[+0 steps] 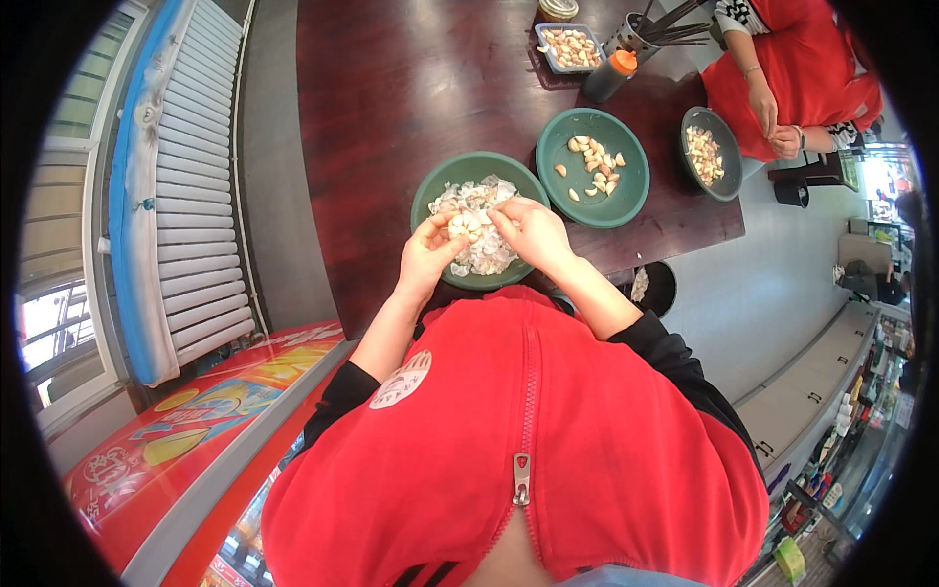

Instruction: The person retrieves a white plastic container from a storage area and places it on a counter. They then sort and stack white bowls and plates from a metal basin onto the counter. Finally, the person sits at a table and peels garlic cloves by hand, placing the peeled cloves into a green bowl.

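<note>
My left hand point(428, 253) holds a partly peeled garlic bulb point(464, 226), its cloves showing, over a green plastic bowl point(433, 176). Papery garlic skins point(488, 253) fill much of that bowl. Thumb and forefinger of my right hand point(534, 233) are pinched together just right of the bulb; whether they grip a bit of skin is too small to tell. Touching or nearly touching this bowl on the right, a second green bowl point(623, 202) contains loose garlic cloves point(601, 165).
A clear tub of cloves point(571, 48), an orange-capped bottle point(610, 75), a utensil holder point(632, 38) and a jar point(557, 9) stand at the table's far side. At right, a co-worker's hands point(774, 125) are beside a dark bowl of cloves point(728, 187). A bin point(664, 290) stands below the table edge.
</note>
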{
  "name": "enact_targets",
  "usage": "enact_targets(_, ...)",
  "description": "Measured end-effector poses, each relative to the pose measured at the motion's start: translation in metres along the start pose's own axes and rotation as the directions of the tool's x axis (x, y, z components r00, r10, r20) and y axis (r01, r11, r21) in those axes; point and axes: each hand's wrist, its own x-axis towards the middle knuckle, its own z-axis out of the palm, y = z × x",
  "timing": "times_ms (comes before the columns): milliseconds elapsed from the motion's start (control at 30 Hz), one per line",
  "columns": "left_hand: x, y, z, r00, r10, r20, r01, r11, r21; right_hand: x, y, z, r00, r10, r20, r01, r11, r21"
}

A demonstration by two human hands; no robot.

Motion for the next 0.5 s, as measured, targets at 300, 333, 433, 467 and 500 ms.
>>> enact_targets(300,0.002,0.009,-0.001,0.987,-0.082,0.136,0.077,0.996,0.044,-0.007,-0.019,-0.014,0.937,-0.235,0.259,0.134,0.925,0.355)
enact_targets(333,0.002,0.009,-0.001,0.981,-0.096,0.166,0.089,0.995,0.053,-0.006,-0.02,-0.013,0.936,-0.274,0.222,0.209,0.937,0.279)
enact_targets(433,0.001,0.011,0.002,0.963,-0.181,0.201,0.175,0.983,0.049,-0.006,-0.02,-0.007,0.934,-0.295,0.204,0.258,0.948,0.189)
enact_targets(467,0.001,0.012,0.002,0.949,-0.22,0.224,0.215,0.976,0.045,-0.006,-0.02,-0.005,0.935,-0.299,0.188,0.262,0.945,0.196)
enact_targets(500,0.001,0.014,0.002,0.934,-0.258,0.246,0.256,0.966,0.042,-0.006,-0.02,-0.003,0.937,-0.303,0.173,0.267,0.942,0.203)
